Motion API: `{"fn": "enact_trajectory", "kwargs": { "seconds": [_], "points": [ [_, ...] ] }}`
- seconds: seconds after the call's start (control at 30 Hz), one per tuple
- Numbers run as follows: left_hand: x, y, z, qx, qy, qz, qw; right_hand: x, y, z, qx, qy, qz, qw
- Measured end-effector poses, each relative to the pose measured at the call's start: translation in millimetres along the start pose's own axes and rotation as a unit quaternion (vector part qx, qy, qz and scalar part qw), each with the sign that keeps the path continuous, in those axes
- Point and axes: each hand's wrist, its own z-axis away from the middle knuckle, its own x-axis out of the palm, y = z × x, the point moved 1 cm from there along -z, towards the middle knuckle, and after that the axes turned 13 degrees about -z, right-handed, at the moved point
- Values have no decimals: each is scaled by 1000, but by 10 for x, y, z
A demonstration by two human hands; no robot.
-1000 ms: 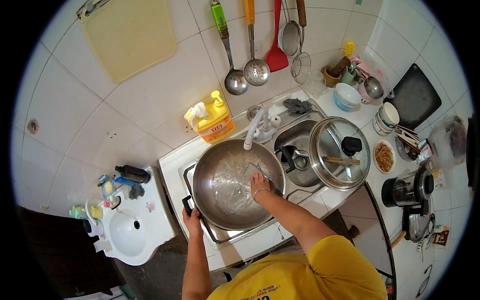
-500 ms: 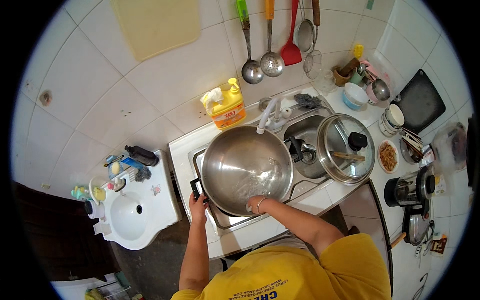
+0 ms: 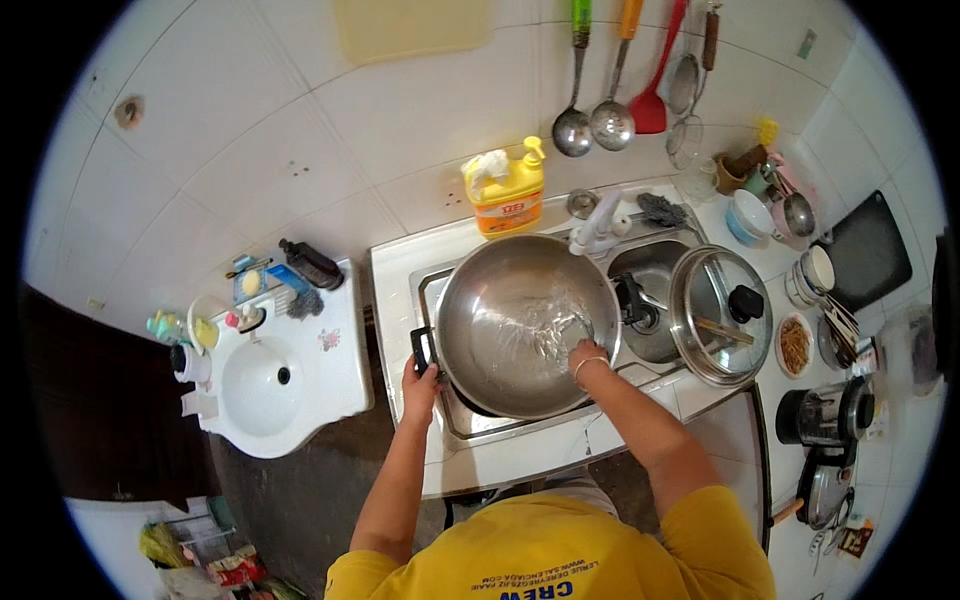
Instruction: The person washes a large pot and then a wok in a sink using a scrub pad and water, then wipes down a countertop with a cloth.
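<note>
Big round steel pan (image 3: pixel 525 325), sitting over the sink (image 3: pixel 655 270) at the middle of the counter, tipped a little, with water shining inside. Looks heavy and hard, not bendy at all. Wet and slick inside, so likely slippery. Best place to grab: the short black handle (image 3: pixel 422 350) on the pan's left rim, away from the wet part.

Left hand (image 3: pixel 420 385) at that handle, fingers curled snug around it, holding the pan steady. Right hand (image 3: pixel 588 358) down inside the pan near the right rim, touching the wet bottom. Fingers bent close together, maybe pressing on something small; too hard to tell what, or if anything is held at all. Thin band on that wrist.

White tap (image 3: pixel 598 222) just behind the pan's back rim. Yellow soap bottle (image 3: pixel 510 190) at the back edge of the counter, against the tiled wall. Glass lid (image 3: pixel 720 315) with a black knob just right of the pan, lying over the right side of the sink. Ladles and a red spatula (image 3: pixel 655 100) hanging on the wall above. Bowls and cups (image 3: pixel 750 215) at the back right corner, small plate of food (image 3: pixel 795 345) near the right edge. Small white basin (image 3: pixel 265 375) well off to the left, with brushes along its back edge.
</note>
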Motion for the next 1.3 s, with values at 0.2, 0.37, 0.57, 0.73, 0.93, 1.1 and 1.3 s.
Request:
{"fn": "enact_trajectory", "kwargs": {
  "seconds": [0.2, 0.37, 0.57, 0.73, 0.93, 1.1, 1.3],
  "points": [
    [-65, 18, 79, -15, -18, 0, 1000, 251, -752, -74, -165, -46, -252, 952],
    [-143, -209, 28, 49, 72, -121, 989, -116, -589, -84, -124, 92, -464, 873],
    [529, 350, 291, 338, 200, -301, 869, -1027, 48, 122, -65, 194, -454, 867],
    [1322, 127, 101, 285, 5, -400, 871, -1370, 903, 106, -105, 425, -320, 840],
    [2493, 73, 67, 267, -100, -537, 794, -712, 1325, -338, 10, 189, -509, 840],
    [2595, -345, -171, 340, -56, -646, 681, -603, 1346, -374, 4, 177, -542, 821],
    [1752, -389, -725, 188, 96, -501, 839, -487, 1378, -494, -4, 169, -502, 848]
  ]
}}
